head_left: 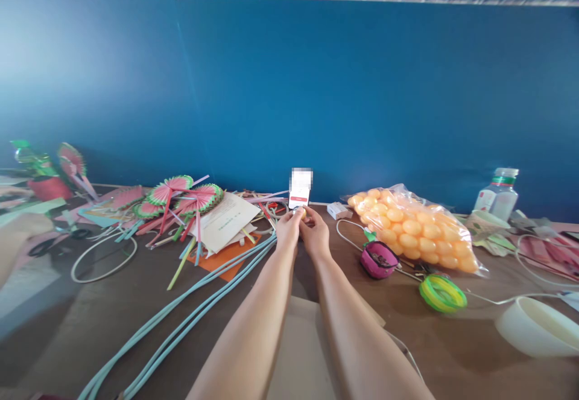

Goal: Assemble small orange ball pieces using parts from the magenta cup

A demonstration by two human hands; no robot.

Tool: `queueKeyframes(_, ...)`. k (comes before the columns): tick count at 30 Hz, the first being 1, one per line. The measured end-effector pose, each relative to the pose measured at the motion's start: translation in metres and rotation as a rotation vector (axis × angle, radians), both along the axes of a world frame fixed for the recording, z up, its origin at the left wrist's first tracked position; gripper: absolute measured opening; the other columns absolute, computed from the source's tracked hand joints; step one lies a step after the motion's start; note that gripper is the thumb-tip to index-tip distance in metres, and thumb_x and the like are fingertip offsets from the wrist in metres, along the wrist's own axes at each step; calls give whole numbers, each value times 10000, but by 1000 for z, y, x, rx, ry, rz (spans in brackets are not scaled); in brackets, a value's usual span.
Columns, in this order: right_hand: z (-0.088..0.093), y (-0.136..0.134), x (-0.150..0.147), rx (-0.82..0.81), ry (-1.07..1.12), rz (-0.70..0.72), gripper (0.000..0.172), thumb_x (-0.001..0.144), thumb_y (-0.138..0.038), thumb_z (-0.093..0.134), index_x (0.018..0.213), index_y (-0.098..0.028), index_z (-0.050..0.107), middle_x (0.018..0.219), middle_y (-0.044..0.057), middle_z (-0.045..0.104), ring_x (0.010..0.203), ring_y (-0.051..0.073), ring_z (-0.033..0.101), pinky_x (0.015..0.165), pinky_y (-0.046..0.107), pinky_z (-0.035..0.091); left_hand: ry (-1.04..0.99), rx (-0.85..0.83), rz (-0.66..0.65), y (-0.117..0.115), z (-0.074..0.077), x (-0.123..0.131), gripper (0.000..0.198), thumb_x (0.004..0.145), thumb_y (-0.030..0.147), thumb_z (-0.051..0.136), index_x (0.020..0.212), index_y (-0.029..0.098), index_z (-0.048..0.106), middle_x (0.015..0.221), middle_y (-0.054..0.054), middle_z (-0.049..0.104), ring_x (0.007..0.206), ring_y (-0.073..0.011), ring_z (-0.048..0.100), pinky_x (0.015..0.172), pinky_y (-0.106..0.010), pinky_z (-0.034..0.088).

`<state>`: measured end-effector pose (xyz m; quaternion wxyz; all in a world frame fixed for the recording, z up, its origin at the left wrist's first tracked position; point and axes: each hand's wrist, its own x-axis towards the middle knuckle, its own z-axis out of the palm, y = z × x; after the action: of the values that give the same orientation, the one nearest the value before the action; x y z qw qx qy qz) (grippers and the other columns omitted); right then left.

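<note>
Both my arms reach forward over the brown table. My left hand [288, 231] and my right hand [315, 232] meet with their fingertips pinched together. Something small and yellowish shows between the fingertips, too small to name. Just beyond the fingers a phone [299, 198] with a lit white screen stands upright near the blue partition; whether the fingers touch it I cannot tell. To the right of my right hand are a small white box [339, 210] and a magenta pouch [379, 261]. A white paper [228, 222] lies left of my left hand.
A clear bag of orange egg-shaped balls [414, 228] lies at right, near a green-yellow ring bundle [442, 293], a white bowl [538, 327] and a bottle [497, 195]. Leftward are watermelon-patterned paper fans [199, 200], pale blue tubes [194, 321], scissors [67, 234] and another person's hand [27, 231].
</note>
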<state>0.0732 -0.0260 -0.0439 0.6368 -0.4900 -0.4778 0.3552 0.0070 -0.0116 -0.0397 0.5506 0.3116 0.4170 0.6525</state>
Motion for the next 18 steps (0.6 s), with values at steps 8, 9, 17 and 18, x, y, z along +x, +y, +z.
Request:
queueKeyframes(8, 2, -5, 3, -93, -295, -192, 425, 703, -303, 667, 1123, -261, 713, 964, 51, 591, 730, 163, 572, 796, 320, 468, 27, -61, 30, -7, 5, 3, 352, 587, 413, 831, 746, 146, 666, 689, -60, 675, 679, -188, 653, 658, -279, 495)
queueKeyframes(9, 2, -5, 3, -104, -329, -187, 435, 723, -313, 646, 1152, -264, 701, 993, 58, 580, 745, 169, 588, 805, 331, 471, 24, -68, 18, -8, 6, 3, 361, 585, 419, 834, 745, 144, 662, 690, -61, 674, 674, -186, 651, 659, -279, 495)
queueKeyframes(17, -3, -3, 3, -34, -403, -183, 460, 767, -350, 617, 1216, -267, 671, 1098, 80, 604, 984, 225, 624, 905, 351, 473, 47, -42, -2, -3, 2, 1, 359, 637, 478, 778, 686, 134, 686, 626, -46, 639, 621, -158, 603, 636, -265, 464)
queueKeyframes(18, -4, -2, 3, -18, -404, -184, 452, 768, -342, 616, 1210, -265, 674, 1121, 83, 611, 1013, 229, 619, 922, 357, 470, 69, -51, 15, -3, 1, 0, 348, 634, 465, 783, 678, 134, 687, 622, -44, 637, 619, -154, 599, 635, -262, 461)
